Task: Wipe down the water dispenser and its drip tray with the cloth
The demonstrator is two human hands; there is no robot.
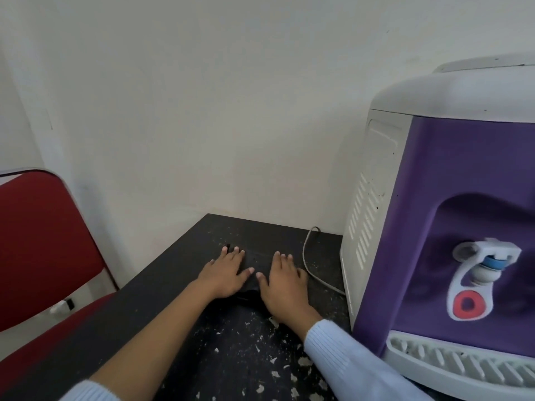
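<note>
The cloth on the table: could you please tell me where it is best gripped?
Probably pinch the cloth by its bunched near edge, from above, between the two thumbs; elsewhere it lies flat on the table under the left hand and right hand, offering no fold.

There are two hands in the centre, the left hand [224, 274] and the right hand [285, 287], and one dark cloth [251, 293]. At the right is one water dispenser [434, 169] with one tap [480, 273] and one drip tray [463, 363]. Also one table [231, 357], one red chair [43, 241] at the left, and one cable [307, 256].
</note>
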